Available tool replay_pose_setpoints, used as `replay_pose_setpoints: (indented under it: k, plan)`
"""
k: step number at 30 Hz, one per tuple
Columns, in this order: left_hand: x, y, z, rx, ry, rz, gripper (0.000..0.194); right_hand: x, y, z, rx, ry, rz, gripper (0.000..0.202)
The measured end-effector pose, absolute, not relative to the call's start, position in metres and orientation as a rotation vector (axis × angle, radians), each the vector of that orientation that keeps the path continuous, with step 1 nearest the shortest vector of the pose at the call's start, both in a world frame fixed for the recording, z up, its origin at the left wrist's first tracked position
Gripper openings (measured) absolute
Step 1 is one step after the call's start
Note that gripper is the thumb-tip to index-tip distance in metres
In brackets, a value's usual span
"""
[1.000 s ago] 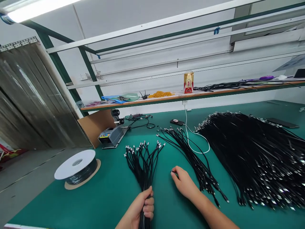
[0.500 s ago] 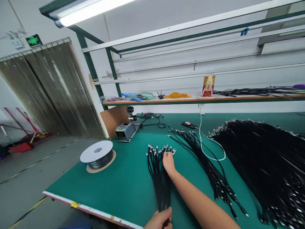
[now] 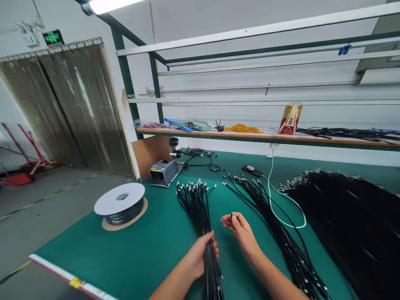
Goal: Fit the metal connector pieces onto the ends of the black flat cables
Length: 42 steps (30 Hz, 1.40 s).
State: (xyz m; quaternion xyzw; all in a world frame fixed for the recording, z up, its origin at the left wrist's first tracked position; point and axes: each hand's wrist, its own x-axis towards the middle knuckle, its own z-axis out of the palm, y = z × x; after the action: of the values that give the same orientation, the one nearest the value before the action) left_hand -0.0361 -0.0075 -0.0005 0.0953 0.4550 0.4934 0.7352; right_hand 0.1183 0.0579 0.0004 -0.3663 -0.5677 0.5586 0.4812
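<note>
A bundle of black cables [image 3: 194, 208] with silvery connector ends fanned at the top lies over the green table. My left hand [image 3: 203, 252] is wrapped round its middle. To the right of the bundle, my right hand [image 3: 239, 229] pinches something small and dark with a light tip between thumb and fingers; it is too small to name. A second, looser group of black cables [image 3: 275, 223] lies right of my right hand. Farther right is a large spread pile of black cables [image 3: 346, 225].
On the green table [image 3: 156, 250] are a white spool [image 3: 120, 199] at left, a grey machine [image 3: 164, 171] behind, a black power strip [image 3: 251, 170] and its white cord. A shelf [image 3: 200, 134] above holds a red-gold box [image 3: 290, 119] and yellow bands [image 3: 242, 128].
My left hand has moved up and now grips the bundle's middle. My right hand has left the connector ends and come down to the right, pinching something small. The camera view has shifted.
</note>
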Motion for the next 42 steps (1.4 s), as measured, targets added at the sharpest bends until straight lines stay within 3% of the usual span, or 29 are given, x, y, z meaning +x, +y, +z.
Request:
replay_pose_setpoints:
  k: [3,6,9,14,17,30,32,37,42]
  plan:
    - [-0.029,0.008,-0.001,0.27,0.916,1.052,0.022,0.146,0.035,-0.007,-0.909,-1.376,1.368,0.06]
    - [-0.025,0.014,-0.001,0.329,0.824,1.058,0.005,0.152,0.02,-0.017,-0.985,-1.41,1.364,0.067]
    - [-0.023,0.012,0.0,0.416,0.743,1.06,0.018,0.152,0.009,-0.02,-1.06,-1.501,1.343,0.058]
    - [-0.025,0.005,0.001,0.609,0.674,1.012,0.021,0.157,-0.005,-0.008,-1.146,-1.714,1.304,0.018]
    - [-0.027,0.002,0.0,0.668,0.625,0.965,0.023,0.161,-0.012,0.001,-1.2,-1.798,1.327,0.009]
    - [-0.034,0.005,0.008,0.533,0.357,0.961,0.018,0.153,-0.022,-0.004,-1.188,-1.806,1.41,0.012]
    - [-0.033,0.005,0.007,0.542,0.365,0.963,0.017,0.151,-0.023,-0.006,-1.175,-1.881,1.357,0.006]
    - [-0.029,0.004,0.005,0.603,0.45,0.974,0.005,0.151,-0.024,-0.008,-1.204,-1.864,1.288,0.02]
    - [-0.027,0.004,0.002,0.704,0.644,0.996,0.011,0.155,-0.02,-0.007,-1.215,-1.727,1.276,0.014]
